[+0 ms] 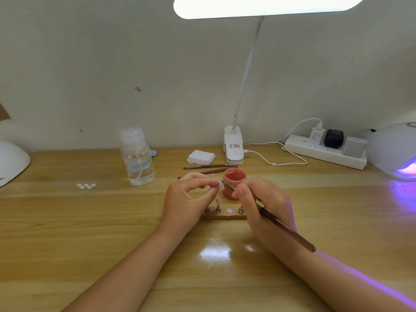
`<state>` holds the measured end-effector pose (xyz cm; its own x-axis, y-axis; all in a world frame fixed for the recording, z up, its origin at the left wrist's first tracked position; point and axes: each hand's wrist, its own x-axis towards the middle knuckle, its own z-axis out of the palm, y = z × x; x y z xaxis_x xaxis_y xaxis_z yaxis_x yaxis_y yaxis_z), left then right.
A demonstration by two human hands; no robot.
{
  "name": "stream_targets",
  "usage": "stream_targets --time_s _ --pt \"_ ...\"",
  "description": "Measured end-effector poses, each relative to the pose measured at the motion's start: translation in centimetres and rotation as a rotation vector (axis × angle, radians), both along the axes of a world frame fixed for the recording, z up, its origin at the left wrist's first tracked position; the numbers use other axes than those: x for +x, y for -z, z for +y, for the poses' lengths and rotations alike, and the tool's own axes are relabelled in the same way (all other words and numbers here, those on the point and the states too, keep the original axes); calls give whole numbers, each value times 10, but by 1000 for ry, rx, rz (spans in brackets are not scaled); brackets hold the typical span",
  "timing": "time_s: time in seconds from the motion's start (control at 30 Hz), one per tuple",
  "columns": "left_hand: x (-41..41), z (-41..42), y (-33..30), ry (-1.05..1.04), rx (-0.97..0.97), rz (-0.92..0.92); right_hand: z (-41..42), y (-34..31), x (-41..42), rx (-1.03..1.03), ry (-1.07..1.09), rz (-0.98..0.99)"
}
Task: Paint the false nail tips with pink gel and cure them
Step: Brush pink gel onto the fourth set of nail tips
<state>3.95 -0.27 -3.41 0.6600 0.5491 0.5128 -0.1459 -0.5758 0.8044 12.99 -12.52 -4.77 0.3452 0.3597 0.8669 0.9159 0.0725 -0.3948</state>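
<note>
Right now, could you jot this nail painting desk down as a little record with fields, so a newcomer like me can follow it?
left hand: pinches a nail tip on its small stand
right hand: holds a brown-handled brush, bristle end at the nail tip
pink gel jar: open, just behind the hands
wooden holder: carries metal stands, one with a pale pink tip
curing lamp: far right, glowing violet
pump bottle: clear, left of the jar
spare brushes: lying behind the jar
desk lamp: lit, clipped at the back
</note>
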Motion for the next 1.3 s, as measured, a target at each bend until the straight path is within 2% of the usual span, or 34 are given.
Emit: stream_targets --time_s 0.13,0.27,0.47,0.77,0.87,1.03,1.13,1.3 --pt "0 0 0 -14 -2 -4 -4 0 1 -18 -8 -17" --pt "1 1 2 -71 28 -35 -7 0 0 28 9 73" --pt "1 1 2 -49 79 -77 -4 -3 -5 32 47 136" --pt "1 2 3 -38 95 -76 0 0 -5 -41 51 74" --pt "2 3 3 -46 107 -64 -3 -1 -6 -24 -7 25" --pt "2 3 3 -48 102 -60 -2 0 -6 29 -14 72" --pt "2 3 3 -47 102 -75 1 1 -6 -15 33 92" --pt "3 4 4 -62 106 -74 -1 0 -7 -20 -8 -9"
